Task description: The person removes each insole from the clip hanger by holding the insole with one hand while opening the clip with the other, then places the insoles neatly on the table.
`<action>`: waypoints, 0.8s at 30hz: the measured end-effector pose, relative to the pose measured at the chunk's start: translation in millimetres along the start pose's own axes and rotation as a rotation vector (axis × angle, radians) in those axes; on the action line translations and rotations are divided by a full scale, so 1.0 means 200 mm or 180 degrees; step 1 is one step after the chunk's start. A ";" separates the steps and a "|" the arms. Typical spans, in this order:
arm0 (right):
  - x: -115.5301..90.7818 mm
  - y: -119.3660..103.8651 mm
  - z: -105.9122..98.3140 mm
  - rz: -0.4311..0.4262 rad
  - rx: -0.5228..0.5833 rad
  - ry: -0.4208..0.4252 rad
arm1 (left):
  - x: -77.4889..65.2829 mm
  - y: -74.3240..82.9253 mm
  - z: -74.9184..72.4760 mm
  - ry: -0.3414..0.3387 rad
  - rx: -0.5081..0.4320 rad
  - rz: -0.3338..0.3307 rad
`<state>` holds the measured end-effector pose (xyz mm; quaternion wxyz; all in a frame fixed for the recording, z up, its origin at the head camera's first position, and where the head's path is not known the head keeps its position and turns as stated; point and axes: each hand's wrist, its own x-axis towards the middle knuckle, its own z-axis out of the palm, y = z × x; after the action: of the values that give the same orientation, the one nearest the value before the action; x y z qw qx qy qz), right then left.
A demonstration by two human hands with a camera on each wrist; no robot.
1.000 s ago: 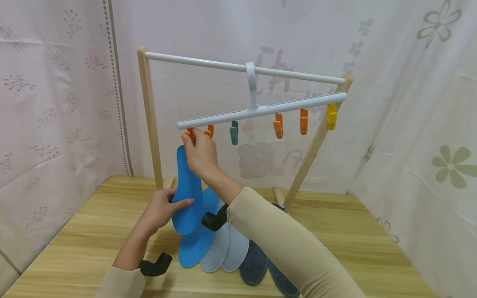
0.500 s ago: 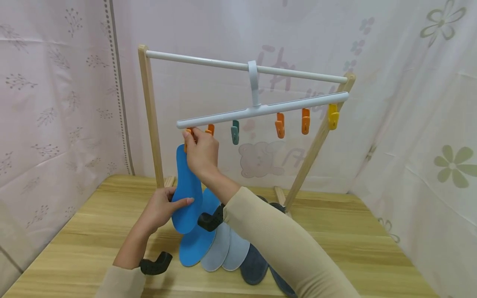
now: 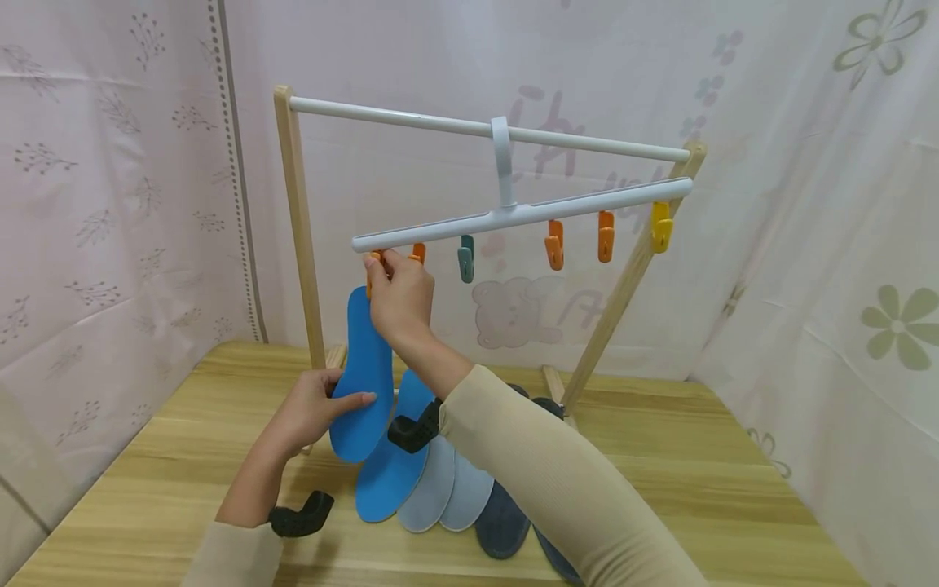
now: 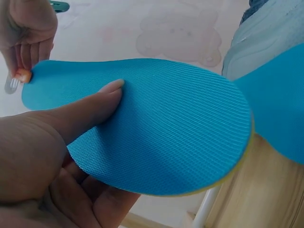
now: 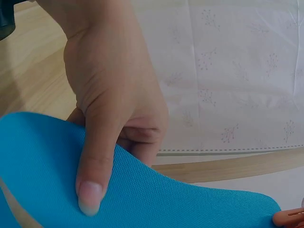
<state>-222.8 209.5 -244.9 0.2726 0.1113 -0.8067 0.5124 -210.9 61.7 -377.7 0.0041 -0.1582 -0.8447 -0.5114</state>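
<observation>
Upright below the left end of the white hanger is a blue insole. My left hand holds it by the side, thumb across its textured face and fingers behind. My right hand pinches an orange clip under the hanger bar. In the left wrist view, that clip meets the insole's narrow end. The right wrist view also has the clip right at the insole's tip. Some of the right fingers are hidden behind that hand.
A second blue insole, grey insoles and dark insoles lie fanned out on the wooden table. The hanger hooks over a white rod on a wooden frame. Further along hang a green clip, more orange ones and a yellow clip.
The insole's lower end has swung slightly left together with my left hand. My right hand stays at the same orange clip. The head view has shifted a little.
</observation>
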 end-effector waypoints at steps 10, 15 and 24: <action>-0.02 0.00 0.00 0.0066 -0.0019 -0.0155 | -0.03 -0.01 -0.06 -0.0046 0.0144 -0.0160; -0.02 0.00 0.01 0.0072 0.0029 -0.0118 | -0.04 -0.01 -0.08 -0.0068 0.0146 -0.0183; -0.02 -0.02 0.02 0.0049 0.0137 -0.0086 | -0.05 -0.02 -0.11 -0.0135 0.0207 -0.0155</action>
<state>-219.2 204.0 -245.8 0.2553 0.1179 -0.7999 0.5302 -206.6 38.8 -373.3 -0.0210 -0.1482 -0.8643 -0.4802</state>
